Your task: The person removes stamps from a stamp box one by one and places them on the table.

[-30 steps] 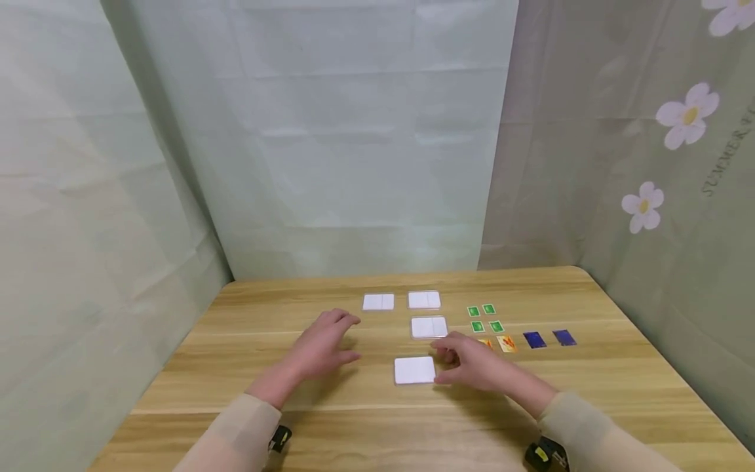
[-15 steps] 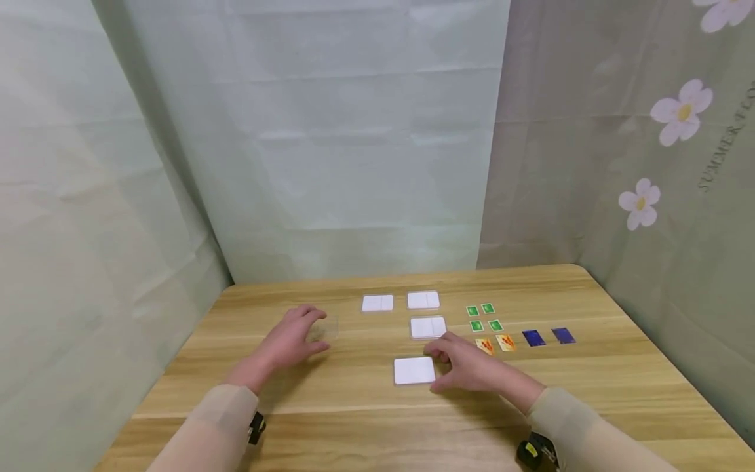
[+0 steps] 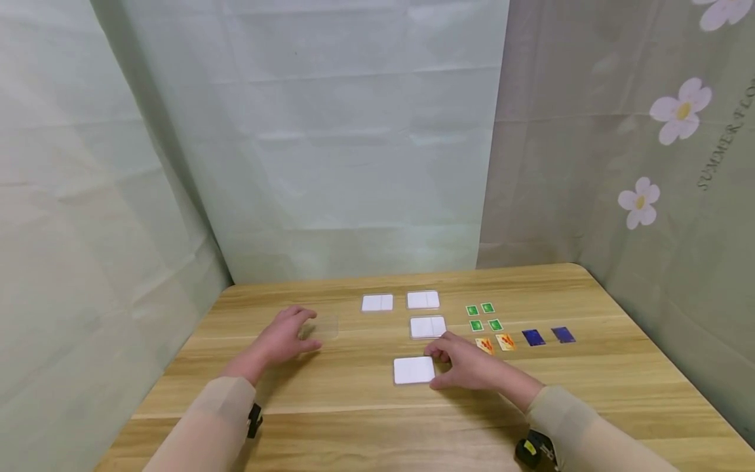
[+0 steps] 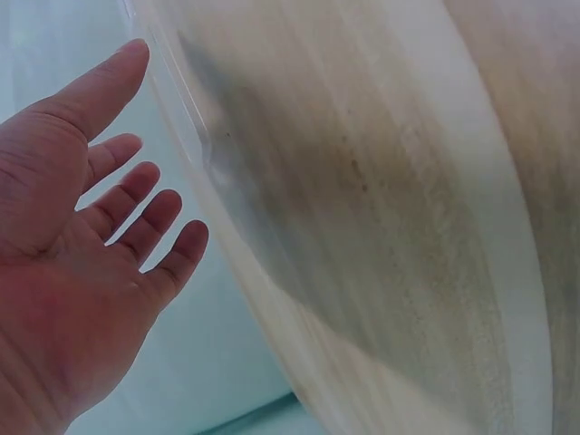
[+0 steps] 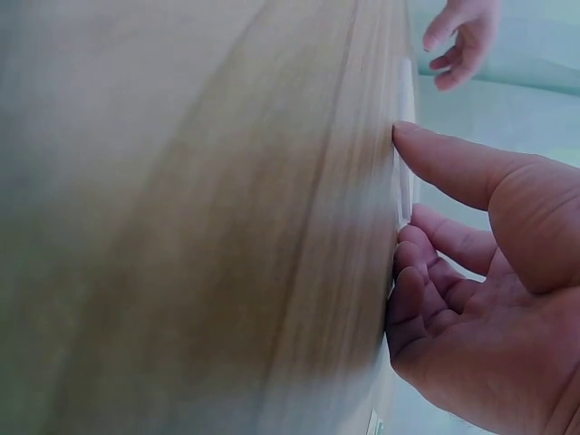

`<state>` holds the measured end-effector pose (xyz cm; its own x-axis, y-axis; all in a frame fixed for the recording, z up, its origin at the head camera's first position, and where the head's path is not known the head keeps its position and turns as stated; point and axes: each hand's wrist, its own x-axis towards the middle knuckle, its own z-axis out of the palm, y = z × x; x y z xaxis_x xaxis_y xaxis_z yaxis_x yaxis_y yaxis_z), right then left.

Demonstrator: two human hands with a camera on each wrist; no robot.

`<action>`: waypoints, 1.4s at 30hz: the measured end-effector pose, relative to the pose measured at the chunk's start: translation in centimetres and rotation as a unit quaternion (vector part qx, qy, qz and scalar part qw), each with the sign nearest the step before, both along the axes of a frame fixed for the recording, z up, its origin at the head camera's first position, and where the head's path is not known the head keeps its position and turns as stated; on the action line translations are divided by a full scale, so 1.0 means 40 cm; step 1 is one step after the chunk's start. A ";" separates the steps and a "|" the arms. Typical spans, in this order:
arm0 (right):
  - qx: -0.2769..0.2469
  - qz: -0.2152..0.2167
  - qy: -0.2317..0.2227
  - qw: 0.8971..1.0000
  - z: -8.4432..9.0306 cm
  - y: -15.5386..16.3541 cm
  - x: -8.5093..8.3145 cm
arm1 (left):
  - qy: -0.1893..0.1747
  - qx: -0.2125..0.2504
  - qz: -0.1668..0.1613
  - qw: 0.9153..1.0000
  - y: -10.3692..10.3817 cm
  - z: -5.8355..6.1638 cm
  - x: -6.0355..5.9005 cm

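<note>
My left hand [image 3: 286,337] is open, fingers apart and relaxed, at the left edge of a thin clear plate [image 3: 326,326] on the table. In the left wrist view the left hand [image 4: 100,217] has nothing between thumb and fingers. My right hand [image 3: 468,364] is at the right end of a blank white card with a clear border [image 3: 414,370]. Its thumb is at the card's near corner and its index finger at the far corner, the card lying flat. The right wrist view shows the right hand [image 5: 489,245] low on the tabletop, other fingers curled.
Further back lie three clear-bordered white cards with a dividing line, one [image 3: 377,303] left, another [image 3: 423,299] beside it, the third [image 3: 428,327] nearer. To the right are several small green cards [image 3: 476,325], two orange ones [image 3: 506,341] and two dark blue ones [image 3: 533,337].
My left hand has moved left and back from the middle, and the clear plate now shows beside it. The right hand has settled closer around the white card's end; the card stays put.
</note>
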<state>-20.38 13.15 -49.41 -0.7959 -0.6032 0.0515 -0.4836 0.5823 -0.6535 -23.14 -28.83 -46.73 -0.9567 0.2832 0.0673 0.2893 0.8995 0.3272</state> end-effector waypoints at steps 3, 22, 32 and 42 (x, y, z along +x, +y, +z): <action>0.001 -0.001 -0.001 1.000 0.000 0.000 0.000 | -0.005 -0.003 0.002 1.000 -0.006 -0.001 -0.003; 0.002 -0.002 -0.002 1.000 0.005 -0.004 0.002 | -0.033 0.004 0.014 0.999 -0.025 -0.008 -0.014; 0.005 -0.005 -0.008 1.000 0.002 -0.004 0.002 | -0.032 -0.008 0.013 0.999 -0.026 -0.005 -0.020; 0.004 -0.006 -0.011 1.000 0.001 -0.005 0.000 | -0.032 -0.012 0.017 0.999 -0.026 -0.010 -0.030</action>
<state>-20.36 12.97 -49.37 -0.8035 -0.5947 0.0290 -0.4629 0.5933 -0.6586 -24.34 -29.85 -47.13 -0.9680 0.2509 -0.0013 0.2371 0.9166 0.3220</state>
